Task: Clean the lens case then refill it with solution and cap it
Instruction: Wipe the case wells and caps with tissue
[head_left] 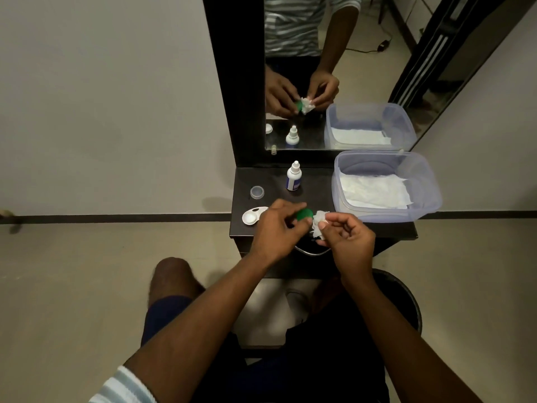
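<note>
My left hand (276, 226) pinches a round green lens-case cap (305, 214) above the dark shelf (250, 229). Right beside the cap, my right hand (347, 237) pinches a crumpled white tissue (319, 218). The white lens case (252, 216) lies on the shelf to the left of my left hand, its near well uncapped and the rest hidden behind the hand. A clear cap (257, 192) sits behind it. The white solution bottle (293, 176) with a blue label stands upright at the back of the shelf.
A clear plastic tub (430, 199) holding white tissues fills the shelf's right side. A mirror (363, 71) rises behind the shelf and reflects the hands and bottle. My knees and a dark round bin (406, 301) lie below the shelf's front edge.
</note>
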